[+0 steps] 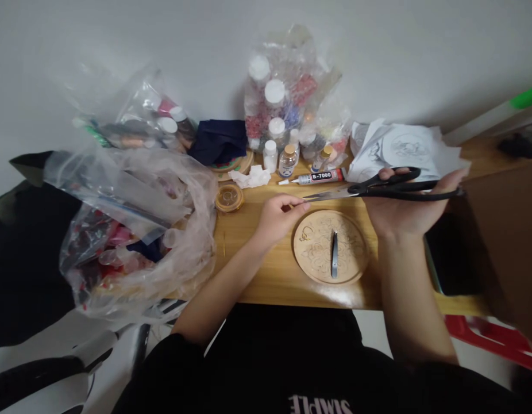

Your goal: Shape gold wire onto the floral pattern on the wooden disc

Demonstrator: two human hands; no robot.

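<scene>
Right hand (399, 215) grips the black scissors (390, 188) through the handle loops, blades nearly shut, above the table's (266, 282) middle. Left hand (277, 218) pinches something too fine to identify at the blade tips, steadying it. Carved wooden disc (329, 246) bearing tweezers (334, 253) lies near the front edge.

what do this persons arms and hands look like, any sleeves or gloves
Both forearms are bare, and so are the left hand and the right hand: no gloves, rings, watch or bracelet show. No sleeve shows on either forearm. The dark top at the bottom of the picture is black with white lettering.
</scene>
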